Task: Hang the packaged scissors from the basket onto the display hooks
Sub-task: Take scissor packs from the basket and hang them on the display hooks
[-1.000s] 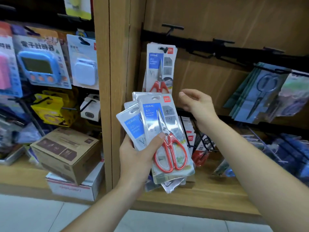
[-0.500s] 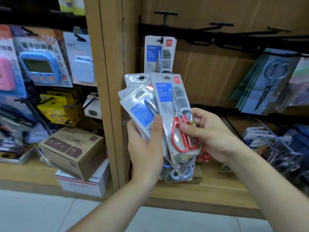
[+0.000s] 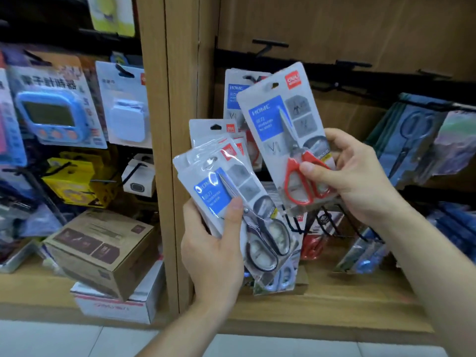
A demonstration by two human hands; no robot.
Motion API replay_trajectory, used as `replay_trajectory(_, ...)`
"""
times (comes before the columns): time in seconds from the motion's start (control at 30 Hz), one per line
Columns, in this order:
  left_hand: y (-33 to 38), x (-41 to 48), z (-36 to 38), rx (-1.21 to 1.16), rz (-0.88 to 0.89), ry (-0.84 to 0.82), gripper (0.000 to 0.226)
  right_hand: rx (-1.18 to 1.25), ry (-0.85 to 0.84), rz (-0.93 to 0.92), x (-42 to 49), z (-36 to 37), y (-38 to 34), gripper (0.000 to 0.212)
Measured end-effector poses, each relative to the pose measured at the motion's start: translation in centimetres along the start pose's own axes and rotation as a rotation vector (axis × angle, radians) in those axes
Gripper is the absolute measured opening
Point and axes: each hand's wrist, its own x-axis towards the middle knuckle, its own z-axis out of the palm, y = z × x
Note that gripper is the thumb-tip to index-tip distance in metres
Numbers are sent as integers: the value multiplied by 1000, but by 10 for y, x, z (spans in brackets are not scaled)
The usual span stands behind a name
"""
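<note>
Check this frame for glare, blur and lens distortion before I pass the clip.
Head view: glare streaks the clear wrap of the black-handled pack in the left hand, washing out part of its blue label; the red-handled pack in the right hand reads fairly sharp; the dark packs at the right edge are smeared; the wooden upright leans, likely wide-angle distortion.

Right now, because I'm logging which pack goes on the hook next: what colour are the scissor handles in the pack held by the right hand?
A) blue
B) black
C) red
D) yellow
C: the right hand pinches the single pack over bright red handles, while the black-handled pair lies on top of the stack gripped by the left hand.
</note>
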Motion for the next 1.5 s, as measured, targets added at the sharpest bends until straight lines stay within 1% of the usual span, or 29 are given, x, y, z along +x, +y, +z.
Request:
replay_trajectory(0.07,0,-2,-1,-17,3,-15,25,-37,3,-36,8,1,-3,43)
replay_trajectory(0.17,2,-3,-1,-43,2,-31,27,-27,3,-53,15,5,2,43)
replay_trajectory(0.3,8,-2,-6,-49,23,-30,20,-9,4,-73,15,12,15,43)
replay_trajectory(0.4,8,1,-9,-38,26,-40,13,-48,84,-46,21,16,31,33)
replay_trajectory(0.53,13,5,-3,-37,35,-53,13,-193,272,-62,44,24,48,12)
replay_trajectory(0.6,16,6,0,-22,55,-52,13,-220,330,-49,61,31,53,12)
replay_trajectory(0.67,18,9,-1,-3,82,-36,13,-243,331,0,79,39,58,12)
replay_trajectory(0.7,19,12,-2,13,96,-27,13,-284,326,30,87,42,59,14)
replay_trajectory(0.77,23,19,-3,31,109,-23,14,-362,291,98,99,46,59,25)
replay_trajectory(0.83,25,26,-2,24,107,-22,15,-375,234,150,98,46,60,36)
replay_trajectory(0.9,25,31,1,7,83,-33,16,-405,231,142,83,44,61,53)
replay_trajectory(0.93,25,33,3,5,77,-43,17,-406,257,95,72,44,59,55)
replay_trajectory(0.97,24,36,6,5,72,-51,19,-344,274,46,61,44,55,50)
replay_trajectory(1.0,25,37,9,-2,64,-57,19,-200,246,16,50,44,49,41)
replay_trajectory(1.03,27,38,13,-18,53,-57,19,-48,152,24,39,46,41,37)
replay_trajectory(1.07,29,38,17,-41,39,-50,18,32,31,37,31,46,35,42)
replay_trajectory(1.1,32,38,22,-61,28,-31,18,20,-75,29,24,44,30,53)
replay_trajectory(1.13,35,36,27,-79,14,-6,18,-33,-145,11,20,41,27,63)
replay_trajectory(1.17,37,34,30,-97,0,13,21,-65,-183,-7,16,38,24,69)
replay_trajectory(1.23,40,28,35,-128,-38,22,27,-77,-185,-35,9,32,19,66)
replay_trajectory(1.33,44,17,33,-181,-71,-5,41,27,-178,-48,0,27,16,46)
replay_trajectory(1.4,47,11,30,-248,-68,-42,50,126,-150,-20,-5,29,13,34)
replay_trajectory(1.5,50,6,23,-296,-68,-87,42,282,-110,66,-4,28,12,30)
